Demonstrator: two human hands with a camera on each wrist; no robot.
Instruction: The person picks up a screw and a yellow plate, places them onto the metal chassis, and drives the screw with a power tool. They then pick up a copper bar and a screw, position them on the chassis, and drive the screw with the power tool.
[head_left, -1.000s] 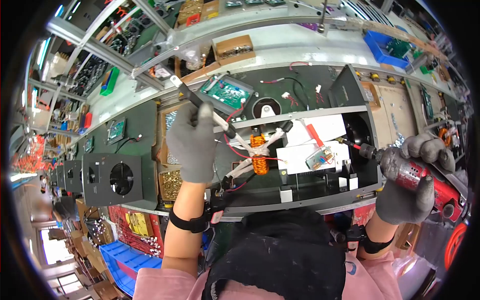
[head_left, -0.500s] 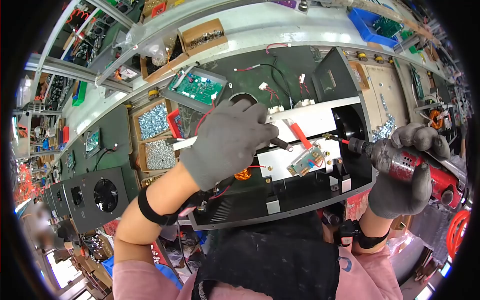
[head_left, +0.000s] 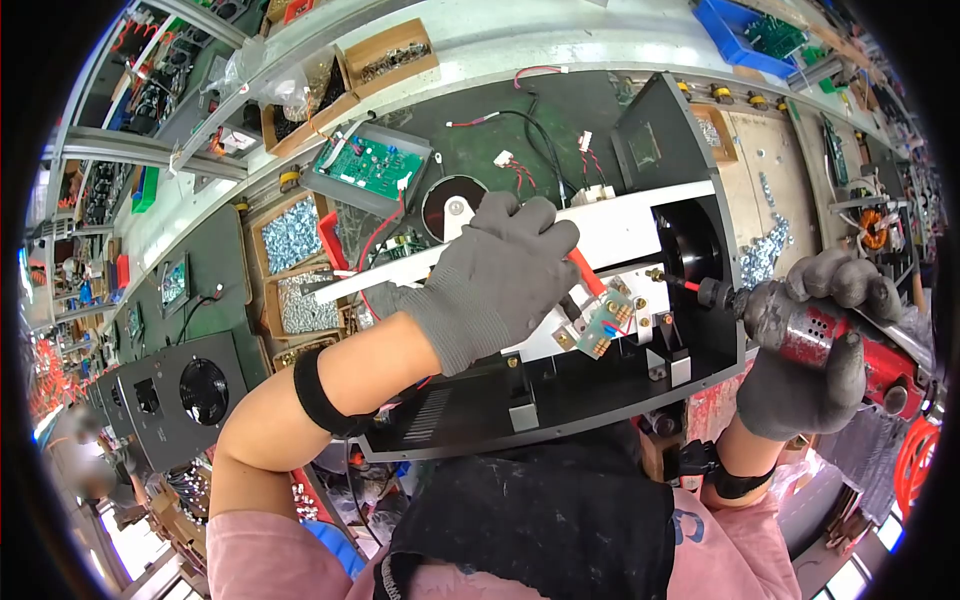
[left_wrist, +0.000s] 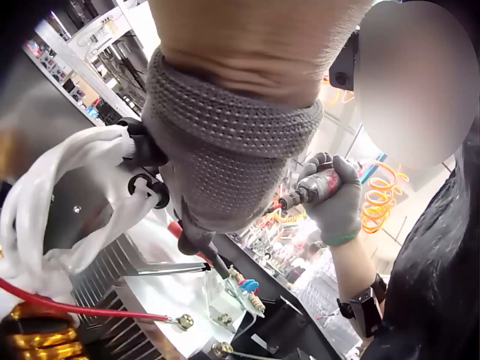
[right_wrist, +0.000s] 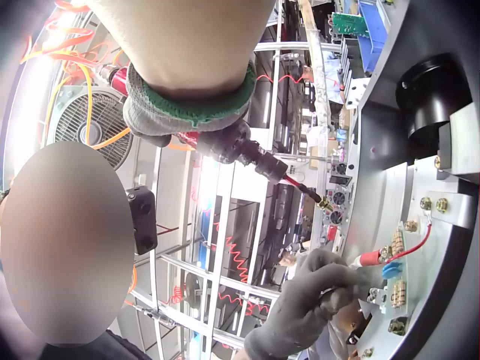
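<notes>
Within the last second the gloved left hand (head_left: 490,275) had come down from the copper coil onto the white plate (head_left: 620,232), fingers spread flat at twelve o'clock, while the right hand (head_left: 815,370) gripped the red screwdriver (head_left: 815,335), tip aimed at nine o'clock.

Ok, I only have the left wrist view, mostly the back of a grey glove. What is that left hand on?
Observer: In the right wrist view, the left hand has its fingertips on a small terminal board; whether it pinches it is unclear.
Operator: And the driver tip?
Observer: The red power screwdriver, gripped by the right hand, carries a brass screw on its bit.
Operator: Anything further back?
Observer: A green circuit board, beside boxes of screws.
</notes>
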